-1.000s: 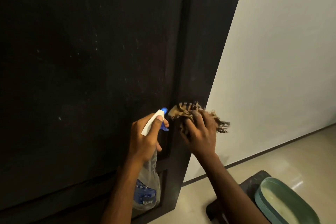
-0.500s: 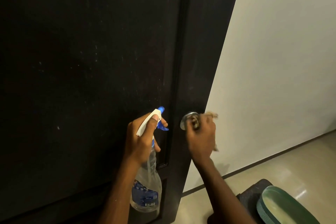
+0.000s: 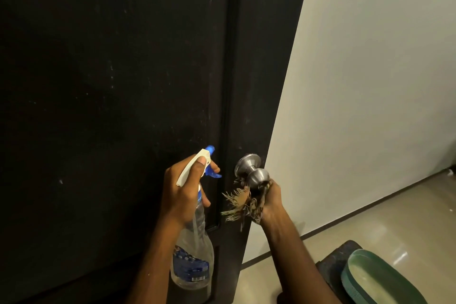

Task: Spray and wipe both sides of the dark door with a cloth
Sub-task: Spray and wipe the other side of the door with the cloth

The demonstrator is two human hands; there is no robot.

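A dark door (image 3: 111, 106) fills the left and middle of the view, standing open, its outer edge running down toward the floor. Pale specks and faint streaks dot its surface.

Low in the middle, the person's left hand (image 3: 185, 190) grips a spray bottle (image 3: 193, 249) by the neck. The fingers curl round it, the thumb lies along the white spray head and a finger sits at the blue trigger. The blue nozzle points at the door, close to its surface. The clear body of the bottle hangs below the hand, with a blue label near the bottom.

Just to the right, a round silver door knob (image 3: 254, 173) sticks out from the door near its edge. The right hand (image 3: 270, 198) is cupped under and against the knob, fingers curled, clutching a bunched cloth (image 3: 243, 203). The cloth is brown and patterned, with a frayed pale fringe trailing out to the left of the hand, below the knob.

Further right stands a plain pale wall (image 3: 370, 81) with a dark strip along its base, meeting a glossy light floor (image 3: 407, 224). In the bottom right corner, on the floor, a green oval basin (image 3: 380, 279) sits beside a dark object I cannot make out.
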